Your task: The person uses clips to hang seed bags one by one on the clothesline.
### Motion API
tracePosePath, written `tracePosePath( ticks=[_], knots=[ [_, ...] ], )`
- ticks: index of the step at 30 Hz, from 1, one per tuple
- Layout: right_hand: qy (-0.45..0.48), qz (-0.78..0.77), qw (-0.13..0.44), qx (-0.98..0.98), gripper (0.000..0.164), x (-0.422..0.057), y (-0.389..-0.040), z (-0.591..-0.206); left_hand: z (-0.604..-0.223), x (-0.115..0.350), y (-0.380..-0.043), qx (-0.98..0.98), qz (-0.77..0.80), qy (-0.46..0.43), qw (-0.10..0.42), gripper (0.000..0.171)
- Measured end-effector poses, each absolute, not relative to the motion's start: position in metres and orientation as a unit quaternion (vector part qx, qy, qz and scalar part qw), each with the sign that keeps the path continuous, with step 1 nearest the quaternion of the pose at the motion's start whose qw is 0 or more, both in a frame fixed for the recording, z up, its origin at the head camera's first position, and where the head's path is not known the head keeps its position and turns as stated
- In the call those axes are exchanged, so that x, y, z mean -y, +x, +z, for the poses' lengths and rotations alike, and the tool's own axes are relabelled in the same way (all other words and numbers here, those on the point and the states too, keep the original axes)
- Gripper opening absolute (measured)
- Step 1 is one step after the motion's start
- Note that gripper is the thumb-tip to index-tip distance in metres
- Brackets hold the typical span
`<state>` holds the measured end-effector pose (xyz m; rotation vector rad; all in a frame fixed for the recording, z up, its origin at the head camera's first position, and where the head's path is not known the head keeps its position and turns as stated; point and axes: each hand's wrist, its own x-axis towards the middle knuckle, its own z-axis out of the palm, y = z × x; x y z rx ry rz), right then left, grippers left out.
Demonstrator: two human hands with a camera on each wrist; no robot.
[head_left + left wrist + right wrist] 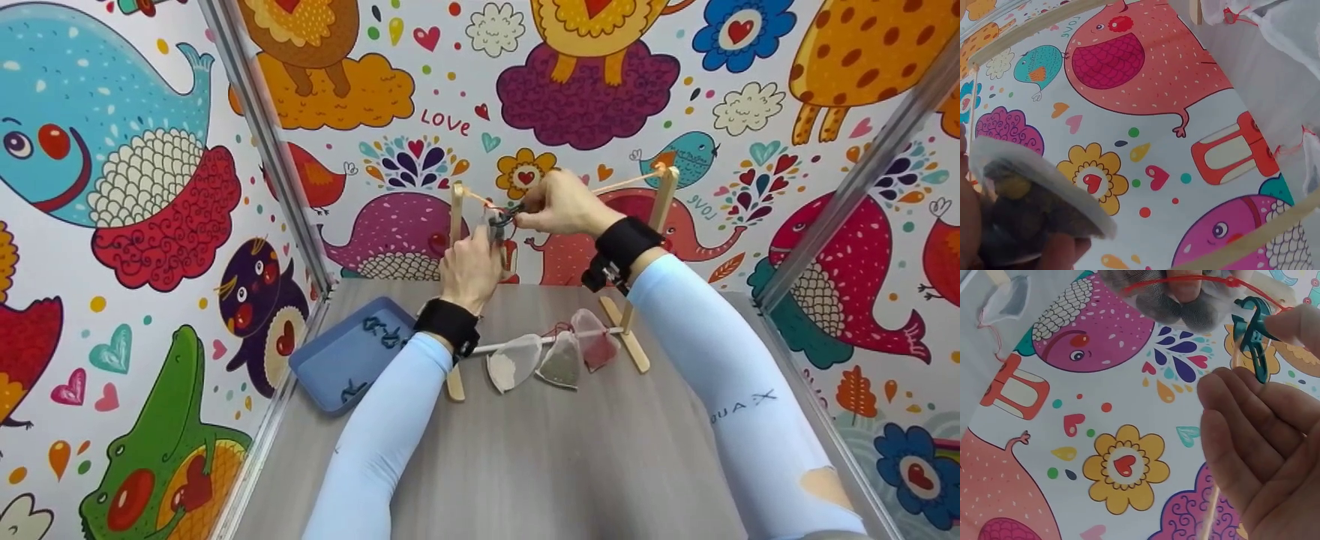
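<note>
My left hand (pixel 471 270) grips a sheer drawstring bag (pixel 1044 214) with dark round pieces inside; its red drawstring (pixel 1202 278) shows in the right wrist view. To its right, my right hand (pixel 566 204) pinches a teal clip (pixel 1253 334) between thumb and fingers, right beside the bag. Both hands are up at the orange cord (pixel 626 182), which runs between two wooden posts (pixel 664 201). In the right wrist view the clip overlaps the cord. The other fingers of my right hand are spread apart below the clip.
A blue tray (pixel 322 364) with several teal clips (pixel 390 337) stands on the table at left. A white bag (pixel 514 365), a greyish bag (pixel 559 364) and a reddish bag (pixel 596 341) lie by the stand's low white bar (pixel 491 347). Printed walls (pixel 450 90) enclose the table.
</note>
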<state>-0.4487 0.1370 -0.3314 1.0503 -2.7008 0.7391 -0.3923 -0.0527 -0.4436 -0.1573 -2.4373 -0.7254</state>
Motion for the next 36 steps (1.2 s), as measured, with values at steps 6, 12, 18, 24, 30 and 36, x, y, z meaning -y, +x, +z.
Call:
tracePosePath(
  ticks=[6,12,18,24,30,36],
  knots=[
    [0.371,0.238,0.104,0.892,0.022,-0.143,-0.444,-0.345,-0.452,0.057,-0.386,0.923,-0.295,-0.079,0.235,0.029],
    [0.377,0.229,0.107,0.891,0.024,-0.148,-0.437,-0.360,-0.460,0.082,-0.384,0.898,-0.345,-0.126,0.244,0.024],
    [0.359,0.230,0.114,0.897,0.036,-0.162,-0.430,-0.382,-0.473,0.141,-0.387,0.877,-0.368,-0.093,0.295,0.017],
    [0.308,0.219,0.096,0.921,0.037,-0.192,-0.424,-0.415,-0.518,0.207,-0.389,0.922,-0.312,0.013,0.228,0.021],
    [0.242,0.211,0.045,0.946,0.047,-0.223,-0.419,-0.453,-0.586,0.260,-0.379,0.963,-0.246,0.099,0.054,0.029],
    [0.196,0.202,-0.004,0.960,0.056,-0.243,-0.412,-0.494,-0.635,0.284,-0.344,0.953,-0.235,0.178,-0.069,0.040]
  ],
)
